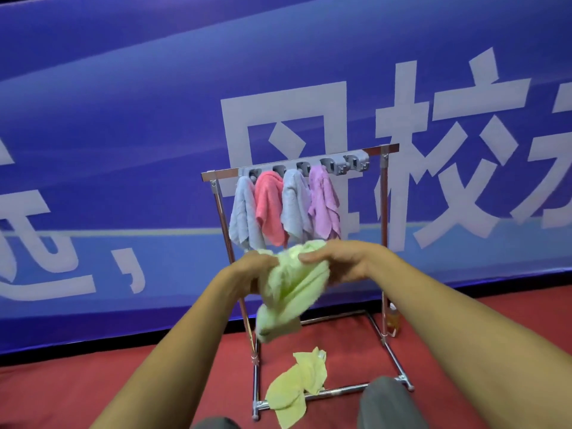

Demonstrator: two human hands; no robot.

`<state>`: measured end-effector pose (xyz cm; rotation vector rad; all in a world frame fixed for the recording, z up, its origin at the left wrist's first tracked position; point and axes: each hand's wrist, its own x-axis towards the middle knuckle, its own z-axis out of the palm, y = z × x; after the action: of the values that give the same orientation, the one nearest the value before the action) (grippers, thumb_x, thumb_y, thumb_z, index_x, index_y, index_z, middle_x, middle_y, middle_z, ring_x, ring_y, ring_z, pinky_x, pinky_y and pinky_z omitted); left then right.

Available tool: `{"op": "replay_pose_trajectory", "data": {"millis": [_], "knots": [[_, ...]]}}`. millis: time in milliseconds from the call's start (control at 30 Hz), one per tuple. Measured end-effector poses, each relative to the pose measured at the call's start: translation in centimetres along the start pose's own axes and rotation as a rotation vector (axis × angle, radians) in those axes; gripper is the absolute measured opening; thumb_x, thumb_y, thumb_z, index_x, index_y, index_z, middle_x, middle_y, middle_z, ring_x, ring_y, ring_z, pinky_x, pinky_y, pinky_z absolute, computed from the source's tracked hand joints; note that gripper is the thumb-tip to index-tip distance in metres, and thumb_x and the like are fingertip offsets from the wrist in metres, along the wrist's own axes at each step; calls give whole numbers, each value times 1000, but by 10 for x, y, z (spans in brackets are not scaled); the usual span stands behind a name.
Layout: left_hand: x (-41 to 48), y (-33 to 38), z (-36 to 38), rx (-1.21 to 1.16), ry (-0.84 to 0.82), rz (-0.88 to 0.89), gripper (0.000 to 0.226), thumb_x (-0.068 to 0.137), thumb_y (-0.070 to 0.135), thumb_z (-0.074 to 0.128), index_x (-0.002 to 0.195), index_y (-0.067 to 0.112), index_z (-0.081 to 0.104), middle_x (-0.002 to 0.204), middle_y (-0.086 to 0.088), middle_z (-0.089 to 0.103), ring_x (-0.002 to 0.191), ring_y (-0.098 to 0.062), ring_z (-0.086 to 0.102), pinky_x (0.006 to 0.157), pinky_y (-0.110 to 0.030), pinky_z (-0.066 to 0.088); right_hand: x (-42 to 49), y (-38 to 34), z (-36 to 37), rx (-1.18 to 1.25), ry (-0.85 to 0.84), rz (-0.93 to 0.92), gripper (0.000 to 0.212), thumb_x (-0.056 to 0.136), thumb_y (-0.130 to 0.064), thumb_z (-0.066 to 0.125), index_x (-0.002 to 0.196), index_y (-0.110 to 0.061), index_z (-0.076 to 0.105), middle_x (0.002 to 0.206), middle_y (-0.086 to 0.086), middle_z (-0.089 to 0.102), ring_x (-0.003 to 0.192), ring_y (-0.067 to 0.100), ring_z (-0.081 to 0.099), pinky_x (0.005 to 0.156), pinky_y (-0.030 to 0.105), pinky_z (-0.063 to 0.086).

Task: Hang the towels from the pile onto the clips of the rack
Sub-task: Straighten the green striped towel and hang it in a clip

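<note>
A light green towel [291,289] hangs bunched between both hands in front of the metal rack [383,212]. My left hand [253,267] grips its left top edge and my right hand [337,261] grips its right top edge. On the rack's grey clip bar [309,166] hang a pale blue towel [243,215], a pink towel [269,205], a second pale blue towel [294,205] and a lilac towel [323,205]. The rightmost clips [356,164] hold nothing. A yellow-green towel [297,388] lies on the floor across the rack's front base bar.
The rack stands on a red carpet [93,391] before a blue banner [123,150] with white characters. A small amber bottle [393,320] stands by the rack's right rear leg. My grey-trousered knees [387,404] show at the bottom edge.
</note>
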<state>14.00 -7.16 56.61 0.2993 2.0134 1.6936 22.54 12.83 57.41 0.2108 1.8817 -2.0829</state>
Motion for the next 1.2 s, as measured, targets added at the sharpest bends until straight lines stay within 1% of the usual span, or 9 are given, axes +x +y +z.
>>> {"op": "replay_pose_trajectory", "data": {"millis": [133, 300, 433, 533, 700, 867, 967, 1133, 1200], "knots": [[-10, 21, 2, -281, 59, 165, 21, 91, 27, 71, 110, 20, 76, 109, -9, 76, 94, -25, 73, 78, -40, 60, -7, -23, -5, 544, 128, -288, 19, 87, -19, 74, 103, -9, 70, 101, 14, 74, 100, 29, 69, 101, 49, 51], [-8, 33, -24, -7, -46, -73, 34, 92, 13, 67, 125, 5, 66, 88, -7, 72, 77, -21, 69, 69, -36, 61, -14, -13, -23, 41, 163, 98, 15, 91, -21, 72, 99, -9, 71, 91, 9, 75, 83, 22, 70, 103, 47, 51], [-1, 37, -26, -180, 78, -58, 35, 83, 25, 71, 115, 11, 67, 87, -8, 71, 75, -25, 67, 62, -33, 60, -27, -18, -35, 385, 273, -139, 14, 92, -16, 67, 89, -5, 74, 85, 15, 77, 74, 28, 75, 89, 48, 55], [-4, 16, -8, -53, -33, -176, 52, 72, 37, 85, 116, 12, 73, 100, -10, 74, 86, -27, 70, 77, -38, 60, -23, -3, -28, 42, 164, 69, 14, 93, -14, 69, 104, -5, 71, 99, 15, 77, 90, 26, 74, 100, 49, 53], [3, 22, -3, -434, 32, 80, 40, 93, 36, 67, 126, 13, 68, 108, -10, 74, 94, -25, 71, 74, -35, 58, -14, -12, -18, 238, 219, -165, 33, 96, -28, 66, 126, -14, 65, 107, 8, 74, 89, 20, 71, 82, 39, 59], [-1, 19, -8, 15, -84, -20, 32, 96, 19, 64, 126, 9, 68, 113, -9, 74, 93, -21, 71, 72, -34, 59, -19, -14, -21, 80, 243, -73, 27, 86, -23, 77, 103, -3, 71, 84, 11, 77, 72, 21, 73, 70, 37, 62], [1, 22, -3, -76, 168, 58, 39, 88, 21, 75, 122, 5, 67, 108, -6, 74, 92, -17, 70, 85, -35, 59, -27, -20, -27, 410, 300, -260, 10, 92, -14, 70, 85, -6, 71, 70, 11, 73, 61, 23, 72, 67, 41, 60], [5, 30, -22, -80, 428, -20, 93, 46, 33, 93, 126, 4, 56, 113, -9, 69, 90, -25, 70, 70, -37, 58, -18, -7, -42, 340, 419, -211, 9, 99, -2, 57, 98, -2, 65, 72, 10, 74, 61, 19, 72, 58, 34, 62], [5, 31, -30, -66, 448, -27, 82, 54, 30, 95, 122, 2, 59, 115, -10, 69, 87, -24, 69, 66, -36, 57, -17, -8, -49, 393, 531, -238, 15, 100, -2, 51, 91, -2, 63, 76, 14, 69, 66, 23, 67, 63, 39, 58]]}}
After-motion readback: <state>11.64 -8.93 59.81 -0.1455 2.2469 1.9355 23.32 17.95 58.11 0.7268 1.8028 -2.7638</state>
